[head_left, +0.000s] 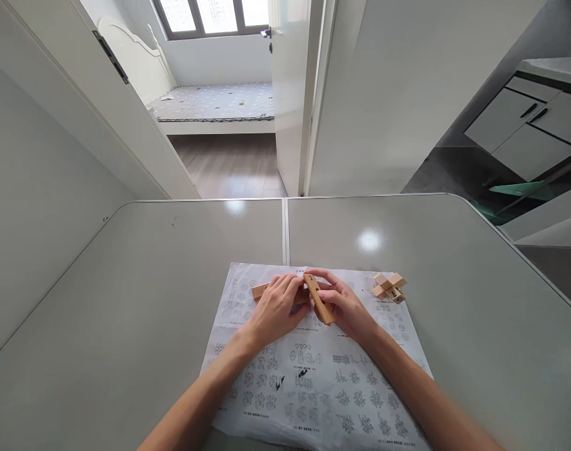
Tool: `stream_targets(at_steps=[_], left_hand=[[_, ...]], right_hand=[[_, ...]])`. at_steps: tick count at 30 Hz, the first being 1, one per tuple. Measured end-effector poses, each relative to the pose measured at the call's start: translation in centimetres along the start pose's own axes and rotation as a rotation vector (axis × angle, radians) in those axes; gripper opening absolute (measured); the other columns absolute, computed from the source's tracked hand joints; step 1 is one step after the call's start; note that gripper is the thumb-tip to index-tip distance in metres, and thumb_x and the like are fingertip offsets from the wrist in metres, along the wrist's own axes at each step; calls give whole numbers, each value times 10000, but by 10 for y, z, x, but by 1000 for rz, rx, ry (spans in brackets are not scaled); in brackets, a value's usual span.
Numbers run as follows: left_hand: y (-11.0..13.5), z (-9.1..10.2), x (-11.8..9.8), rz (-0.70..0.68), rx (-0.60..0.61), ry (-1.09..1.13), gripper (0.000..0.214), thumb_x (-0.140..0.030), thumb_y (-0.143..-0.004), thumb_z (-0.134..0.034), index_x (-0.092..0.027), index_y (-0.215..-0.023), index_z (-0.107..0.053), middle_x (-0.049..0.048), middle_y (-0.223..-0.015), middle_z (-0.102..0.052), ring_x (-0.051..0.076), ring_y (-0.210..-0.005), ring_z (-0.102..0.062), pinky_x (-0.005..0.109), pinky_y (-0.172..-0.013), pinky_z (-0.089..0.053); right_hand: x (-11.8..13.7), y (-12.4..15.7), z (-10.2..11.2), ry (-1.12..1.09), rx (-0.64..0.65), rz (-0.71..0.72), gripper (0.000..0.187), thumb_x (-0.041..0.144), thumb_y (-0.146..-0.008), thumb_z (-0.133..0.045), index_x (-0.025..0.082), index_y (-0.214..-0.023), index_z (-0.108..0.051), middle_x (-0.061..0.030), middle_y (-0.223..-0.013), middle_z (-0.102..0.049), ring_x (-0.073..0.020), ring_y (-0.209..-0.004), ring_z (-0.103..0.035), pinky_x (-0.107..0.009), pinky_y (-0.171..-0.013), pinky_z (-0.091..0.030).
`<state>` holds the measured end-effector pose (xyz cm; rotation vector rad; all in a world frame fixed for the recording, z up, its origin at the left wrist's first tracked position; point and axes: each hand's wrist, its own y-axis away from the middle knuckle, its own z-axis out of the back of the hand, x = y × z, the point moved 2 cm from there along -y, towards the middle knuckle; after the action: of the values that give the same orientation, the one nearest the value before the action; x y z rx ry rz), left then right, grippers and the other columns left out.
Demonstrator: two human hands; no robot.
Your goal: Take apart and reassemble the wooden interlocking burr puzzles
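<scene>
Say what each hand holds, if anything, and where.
Right grip holds a brown wooden bar by its middle and numbered end. Left grip partly covers a tan wooden block; hold unclear.

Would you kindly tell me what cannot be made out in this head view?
Head view: full length of the pale wooden bar, hidden by the bare left hand.
Head view: part of the bare right hand, hidden behind the brown wooden bar marked 2.
Head view: captions on the white printed paper sheet, too small to read.
Head view: the rest of both bare forearms, cut off by the bottom edge.
</scene>
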<state>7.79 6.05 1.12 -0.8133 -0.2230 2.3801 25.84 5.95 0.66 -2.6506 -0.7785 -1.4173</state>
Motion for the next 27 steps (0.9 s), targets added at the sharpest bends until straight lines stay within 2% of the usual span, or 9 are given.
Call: stream_targets(at_steps=[13, 19, 23, 27], left_hand=[[-2, 3, -4, -11, -10, -21, 239, -201, -938, -671, -245, -1114, -517, 44, -1076, -689, 262, -992, -664, 414, -923, -533], [0, 0, 1, 6, 8, -17, 288, -192, -897, -712, -248, -1112, -528, 42, -1073, -682, 264, -990, -661, 414, -922, -533], [1, -2, 3, 5, 21, 3, 301, -180, -902, -696, -243, -1146, -530, 50, -1097, -678, 257, -991, -659, 420, -937, -529], [1, -1, 1, 8, 30, 20, 365, -220, -923, -712, -261, -1237, -529, 57, -1163, -683, 265, -1044, -660, 428, -965, -529]], right_hand=[[-1, 0, 0, 47, -10, -1, 427, 283, -860, -722, 256, -1281, -658, -13, -883, -690, -179, -776, -627, -279, -686, -499], [-7, 1, 1, 238, -14, 137, 366, 312, -957, -653, 268, -1319, -619, -6, -904, -694, -187, -804, -627, -327, -794, -513], [-11, 2, -1, 375, -60, 224, 340, 335, -984, -627, 268, -1316, -596, 19, -801, -642, -204, -797, -622, -341, -781, -521], [-11, 2, 0, 400, -169, 249, 320, 361, -982, -626, 273, -1286, -579, 21, -811, -634, -197, -757, -619, -324, -717, -535]])
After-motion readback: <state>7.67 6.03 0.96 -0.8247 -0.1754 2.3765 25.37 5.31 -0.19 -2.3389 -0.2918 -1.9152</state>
